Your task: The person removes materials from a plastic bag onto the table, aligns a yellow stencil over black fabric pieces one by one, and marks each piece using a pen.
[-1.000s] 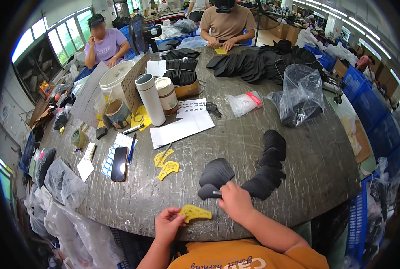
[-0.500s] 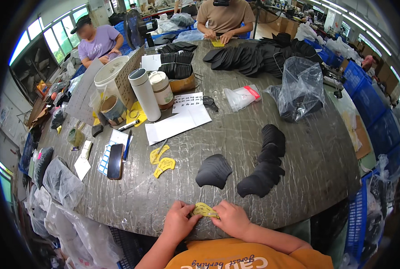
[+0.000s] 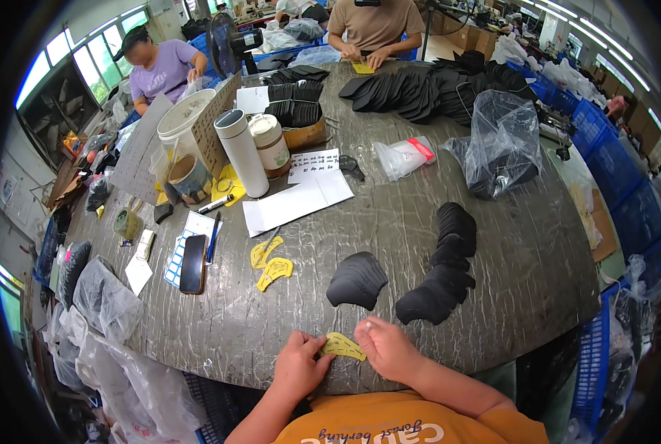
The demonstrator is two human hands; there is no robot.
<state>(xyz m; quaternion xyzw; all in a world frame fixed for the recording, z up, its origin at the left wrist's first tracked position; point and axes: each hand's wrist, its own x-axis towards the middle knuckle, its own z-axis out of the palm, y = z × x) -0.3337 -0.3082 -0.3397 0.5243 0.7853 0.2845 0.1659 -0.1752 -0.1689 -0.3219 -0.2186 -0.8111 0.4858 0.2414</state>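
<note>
Near the table's front edge, my left hand [image 3: 299,362] pinches the left end of a curved yellow template [image 3: 344,345] with slots in it. My right hand [image 3: 391,354] is curled closed just off the template's right end. Something small and pale shows at its fingertips, too small to name. Beyond my hands lies a fanned stack of black curved pieces [image 3: 356,281]. To its right, a longer overlapping row of black pieces [image 3: 438,285] bends away from me. Two more yellow templates [image 3: 275,272] lie to the left, with a thin grey tool on the farther one.
Left on the table are a phone [image 3: 193,264], a blue pen [image 3: 213,237], a white bottle [image 3: 243,155], a jar [image 3: 270,144] and a bucket [image 3: 186,118]. Plastic bags [image 3: 493,148] and black stacks [image 3: 412,92] occupy the far right. Two co-workers sit beyond.
My right hand has come off the template's right end and curled up beside it. My left hand keeps its hold. The co-worker at the far left has raised a hand.
</note>
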